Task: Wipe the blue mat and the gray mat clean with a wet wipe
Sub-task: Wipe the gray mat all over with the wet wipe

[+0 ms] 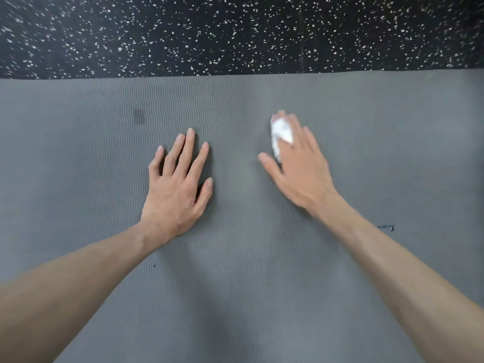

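A: Entry, head view. Where is the wipe [281, 134] sitting?

B: It is lying bunched and white under the right hand [298, 163], poking out between the fingers and along the thumb side. The hand is pressing it down onto the gray mat [78, 158], right of centre and toward the far edge.

A: Grip on it?

B: The right fingers are lying mostly straight over the wipe, with the wad showing between two of them. The hand is blurred, so I cannot tell whether any finger is curling round the wad or only pressing flat on it.

A: Left hand [178, 184]?

B: It is resting palm down on the mat, fingers straight and spread, thumb out to the side. It is holding nothing. The two hands are sitting well apart, the left one slightly nearer the person.

A: Mat surface?

B: It is showing a fine wavy ribbing. A dark smudge [139, 117] is sitting just beyond the left fingertips, not touching them. A small dark mark [386, 227] is lying beside the right forearm, and a tiny speck [154, 265] is sitting near the left forearm.

A: Surroundings?

B: The mat's far edge is meeting a black floor [235, 32] with white flecks. Both bare forearms are reaching in from the bottom corners.
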